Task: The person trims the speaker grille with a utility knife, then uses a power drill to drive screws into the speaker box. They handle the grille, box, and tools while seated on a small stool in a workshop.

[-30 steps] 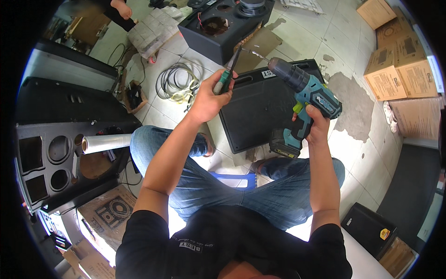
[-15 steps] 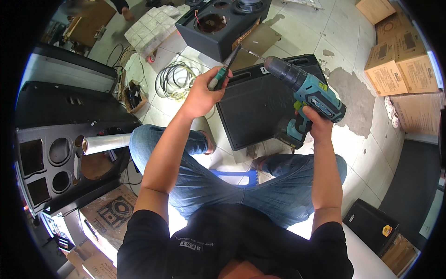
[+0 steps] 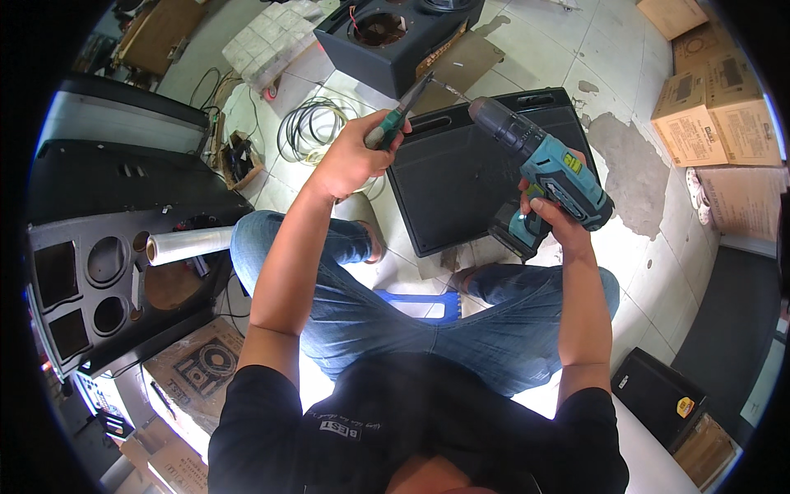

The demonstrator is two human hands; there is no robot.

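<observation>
Above the knees, pliers (image 3: 403, 114) meet the drill (image 3: 543, 169) bit.

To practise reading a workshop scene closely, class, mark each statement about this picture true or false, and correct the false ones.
1. The right hand holds a teal cordless drill. True.
2. The left hand is empty. False: it grips green-handled pliers, their tips pointing at the drill's bit.
3. A flat black speaker cabinet lies on the tiled floor in front of the person. True.
4. A coil of cable lies on the floor near the left hand. True.
5. The person wears shorts. False: blue jeans cover the legs.
6. The cardboard boxes are stacked to the person's left. False: they stand at the right.
</observation>
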